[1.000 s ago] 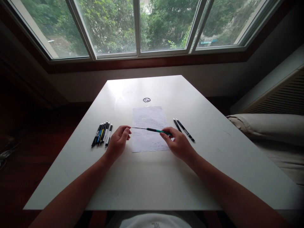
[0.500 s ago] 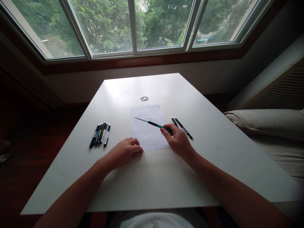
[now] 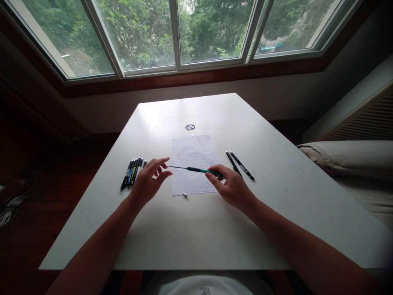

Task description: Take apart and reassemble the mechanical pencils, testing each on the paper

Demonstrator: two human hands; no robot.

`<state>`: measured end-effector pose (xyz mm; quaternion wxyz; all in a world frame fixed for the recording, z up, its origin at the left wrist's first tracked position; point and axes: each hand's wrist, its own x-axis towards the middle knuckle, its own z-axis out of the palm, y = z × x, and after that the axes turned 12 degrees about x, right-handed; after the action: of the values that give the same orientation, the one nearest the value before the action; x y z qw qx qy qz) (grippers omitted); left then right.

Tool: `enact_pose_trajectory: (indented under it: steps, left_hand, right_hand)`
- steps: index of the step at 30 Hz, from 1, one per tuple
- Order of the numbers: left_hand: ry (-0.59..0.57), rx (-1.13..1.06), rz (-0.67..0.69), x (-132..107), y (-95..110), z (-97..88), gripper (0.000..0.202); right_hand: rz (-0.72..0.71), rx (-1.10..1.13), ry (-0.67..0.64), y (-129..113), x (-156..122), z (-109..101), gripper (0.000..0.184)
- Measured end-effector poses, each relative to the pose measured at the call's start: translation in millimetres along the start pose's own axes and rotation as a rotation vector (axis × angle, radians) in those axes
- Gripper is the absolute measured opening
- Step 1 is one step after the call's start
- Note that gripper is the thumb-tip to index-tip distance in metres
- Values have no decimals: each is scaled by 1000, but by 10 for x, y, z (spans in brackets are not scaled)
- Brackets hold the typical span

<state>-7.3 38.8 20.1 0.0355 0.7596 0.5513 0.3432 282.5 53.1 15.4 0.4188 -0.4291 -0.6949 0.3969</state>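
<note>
1. On my feed, the green-and-black pen is above the paper, between the table's left and right edges; its thin rod could bend under sideways pressure.
2. My right hand grips the barrel; too light a pinch could let it twist.
3. My left hand is parted at the rod's end — contact, I can't tell.
4. The small metal piece, by the paper's near edge, could roll toward the table's near edge — if a wrist brushes it.
</note>
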Motion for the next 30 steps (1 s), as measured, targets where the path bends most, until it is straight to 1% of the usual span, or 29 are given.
enact_pose_trajectory:
  steps: [2, 5, 7, 8, 10, 13, 18, 20, 22, 24, 26, 28, 30]
  left_hand:
    - [-23, 4, 74, -6, 22, -9, 30]
    - [-77, 30, 170, -21, 47, 12, 20]
    - [-96, 49, 205, -28, 58, 31, 18]
    - [-100, 57, 211, -29, 62, 36, 18]
    - [-97, 76, 196, -28, 67, 34, 16]
    - [-42, 102, 109, -17, 56, 1, 15]
    - [101, 151, -74, 19, -8, -64, 14]
    - [118, 145, -91, 24, -11, -64, 14]
    - [86, 126, -52, 11, 26, -35, 14]
    - [13, 90, 19, -22, 104, 21, 14]
    - [-78, 39, 99, -69, 203, 91, 14]
    - [-155, 5, 170, -117, 292, 154, 14]
    - [-200, -9, 220, -149, 346, 193, 14]
  right_hand:
    - [-4, 11, -15, 17, -4, 14, 25]
    - [-13, 56, -52, 43, -7, 35, 34]
    - [-30, 47, -87, 54, 0, 31, 38]
    - [-44, 21, -100, 57, 8, 20, 38]
    - [-72, -52, -106, 60, 35, -24, 31]
    - [-79, -136, -74, 70, 98, -142, 23]
    - [-16, -233, 59, 117, 204, -373, 20]
    - [-1, -237, 122, 123, 215, -416, 21]
    - [-2, -195, 141, 104, 194, -400, 23]
    - [-25, -118, 80, 58, 139, -320, 25]
    - [-71, -54, -36, -11, 61, -199, 28]
    - [-115, -75, -148, -92, -18, -78, 29]
    - [-130, -130, -264, -169, -77, -2, 22]
